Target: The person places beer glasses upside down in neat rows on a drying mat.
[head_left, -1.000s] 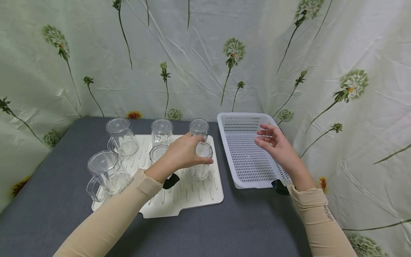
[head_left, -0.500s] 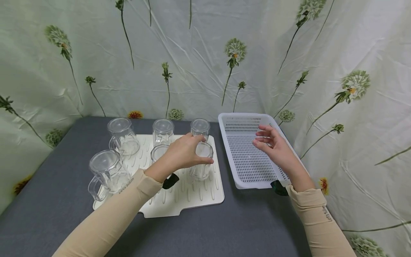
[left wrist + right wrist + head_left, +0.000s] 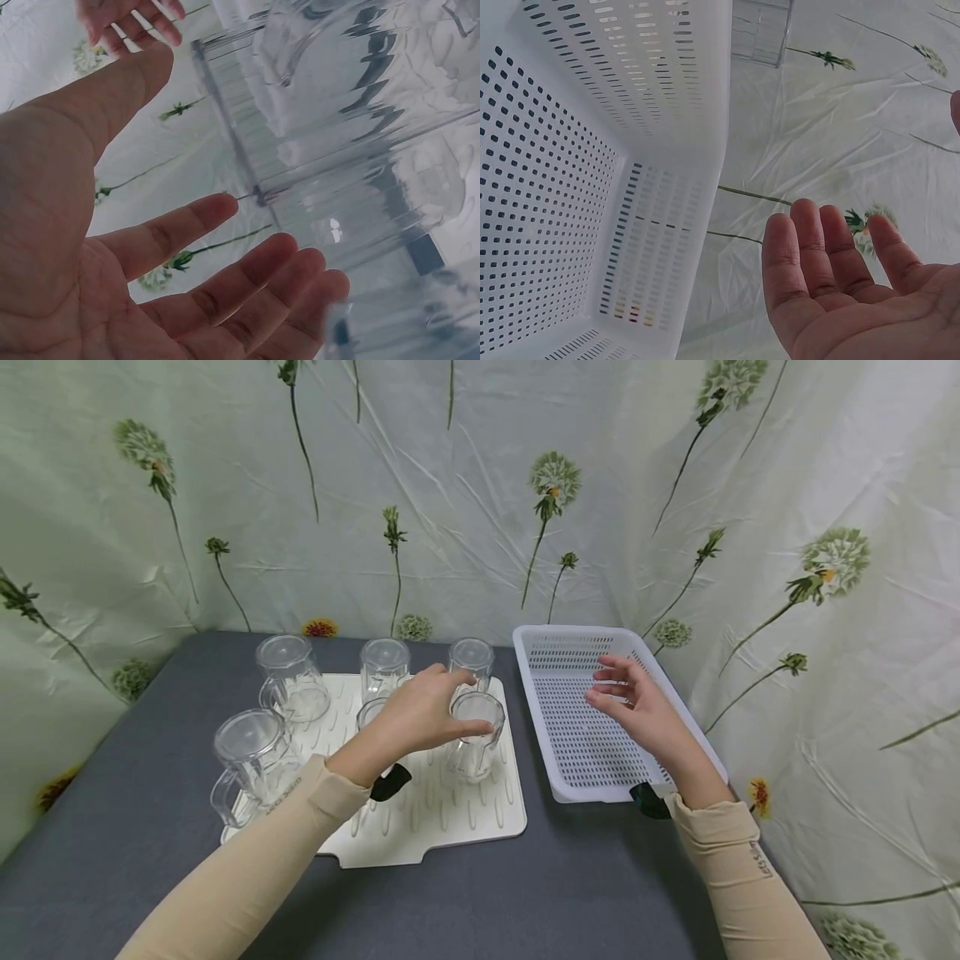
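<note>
Several clear glass mugs stand bottom up on a white ridged drying mat [image 3: 465,822]. My left hand [image 3: 420,714] is spread around the upper part of the front right mug [image 3: 477,758], thumb on the near side and fingers on the far side. In the left wrist view, a gap shows between the fingertips and that mug [image 3: 322,142]. Part of the front middle mug [image 3: 371,712] is hidden behind the left hand. My right hand [image 3: 643,706] hovers over a white perforated plastic basket [image 3: 577,794], fingers loosely bent and holding nothing.
More mugs stand at the back right [image 3: 471,653], back middle [image 3: 386,657], back left [image 3: 291,677] and front left [image 3: 251,739]. A dark grey cloth [image 3: 480,902] covers the table. Behind hangs a flower-patterned curtain [image 3: 465,527].
My left hand has drawn slightly left relative to the front right mug. The right hand has shifted a little left over the basket. The head view has turned slightly left.
</note>
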A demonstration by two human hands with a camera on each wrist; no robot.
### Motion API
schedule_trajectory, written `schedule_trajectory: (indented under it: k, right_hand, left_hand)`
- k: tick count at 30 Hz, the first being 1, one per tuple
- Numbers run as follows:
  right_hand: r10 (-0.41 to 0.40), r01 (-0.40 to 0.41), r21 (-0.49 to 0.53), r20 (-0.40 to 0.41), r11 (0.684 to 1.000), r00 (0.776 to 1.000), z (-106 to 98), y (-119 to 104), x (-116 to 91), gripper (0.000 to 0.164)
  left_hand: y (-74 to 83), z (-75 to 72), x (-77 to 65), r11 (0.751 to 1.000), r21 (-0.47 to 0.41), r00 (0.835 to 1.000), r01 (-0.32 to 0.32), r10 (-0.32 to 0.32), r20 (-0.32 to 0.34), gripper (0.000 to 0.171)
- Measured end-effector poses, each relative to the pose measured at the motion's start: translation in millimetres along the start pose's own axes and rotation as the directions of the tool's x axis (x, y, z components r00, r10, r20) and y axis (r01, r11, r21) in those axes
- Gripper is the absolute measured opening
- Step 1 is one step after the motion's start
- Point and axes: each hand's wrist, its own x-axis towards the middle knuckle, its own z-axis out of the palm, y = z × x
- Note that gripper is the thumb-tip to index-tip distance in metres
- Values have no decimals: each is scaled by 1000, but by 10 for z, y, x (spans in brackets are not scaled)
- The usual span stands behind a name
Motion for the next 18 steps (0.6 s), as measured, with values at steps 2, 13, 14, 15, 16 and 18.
schedule_trajectory:
  k: [2,13,14,15,16,18]
  right_hand:
    - [0,0,1,1,1000,1000,3,-10,-1,70]
    - [-10,10,-10,5,1000,1000,5,-15,-7,70]
    - [-10,10,-19,6,1000,1000,3,-13,-9,70]
    - [-10,10,-27,6,1000,1000,3,-12,-12,71]
    - [-11,11,-33,5,999,1000,4,-13,-15,71]
    - [-13,13,-40,6,999,1000,13,-20,-25,73]
  left_hand:
    - [-1,-26,-9,1000,-3,1000,-5,5,-8,75]
    - [-159,-147,-171,1000,-27,996,-5,2,-90,65]
    - [-182,-159,-190,1000,-27,995,0,-2,-98,65]
    - [-203,-173,-213,1000,-24,994,-1,-2,-108,65]
    - [-230,-186,-233,1000,-17,993,2,-4,-118,66]
    - [-283,-210,-277,1000,-7,990,-1,0,-139,66]
